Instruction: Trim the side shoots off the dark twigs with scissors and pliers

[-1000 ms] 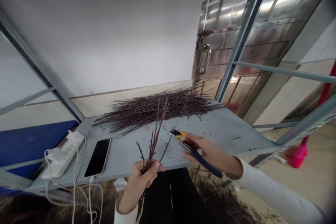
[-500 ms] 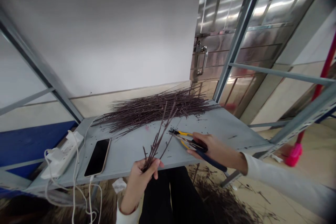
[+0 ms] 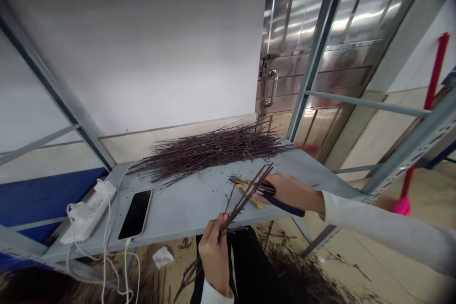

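My left hand (image 3: 214,247), near the front edge of the shelf, is closed around a small bunch of dark twigs (image 3: 245,199). The bunch tilts up and to the right, crossing in front of the cutting pliers (image 3: 235,180). Those pliers have yellow and dark blue handles, and my right hand (image 3: 290,193) grips them with the jaws pointing left. Whether the jaws touch a twig I cannot make out. Behind both hands lies a large heap of similar twigs (image 3: 213,149) along the back of the shelf.
A phone (image 3: 135,214) and a white power strip (image 3: 89,213) with cables lie on the left of the grey shelf (image 3: 174,213). Metal uprights (image 3: 309,66) frame it. Twig scraps (image 3: 302,270) and crumpled white paper (image 3: 163,257) are on the floor.
My left hand has moved right and slightly down, and its twigs now lean farther right, across the pliers. My right hand still holds the pliers in about the same place.
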Tool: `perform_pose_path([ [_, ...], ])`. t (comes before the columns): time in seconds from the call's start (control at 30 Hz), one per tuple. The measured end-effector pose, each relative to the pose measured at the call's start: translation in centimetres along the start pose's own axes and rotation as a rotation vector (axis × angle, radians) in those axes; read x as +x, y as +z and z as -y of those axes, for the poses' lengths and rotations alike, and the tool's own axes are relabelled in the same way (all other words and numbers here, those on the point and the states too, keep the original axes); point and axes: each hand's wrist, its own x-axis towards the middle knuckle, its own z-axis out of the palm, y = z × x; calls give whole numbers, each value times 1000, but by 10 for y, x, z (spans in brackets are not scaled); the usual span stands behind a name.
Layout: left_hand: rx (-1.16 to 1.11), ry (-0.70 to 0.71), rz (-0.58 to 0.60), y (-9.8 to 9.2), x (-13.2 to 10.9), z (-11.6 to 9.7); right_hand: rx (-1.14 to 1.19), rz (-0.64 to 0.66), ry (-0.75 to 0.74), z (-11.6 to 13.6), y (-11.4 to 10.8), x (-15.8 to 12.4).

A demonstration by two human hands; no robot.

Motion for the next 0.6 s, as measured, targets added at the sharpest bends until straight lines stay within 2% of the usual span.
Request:
perform_pose_path([
  [0.13,93,105,-113,2,-8,1,-77,-26,38,1,-7,-7],
  [0.37,-20,97,-128,-5,-9,-3,28,-32,-43,4,-4,-22],
  [0.5,-112,20,-10,-14,-1,-9,143,-29,-73,7,-1,-23],
  [0.6,-155,-62,116,-20,9,-14,200,34,-85,8,1,-21],
])
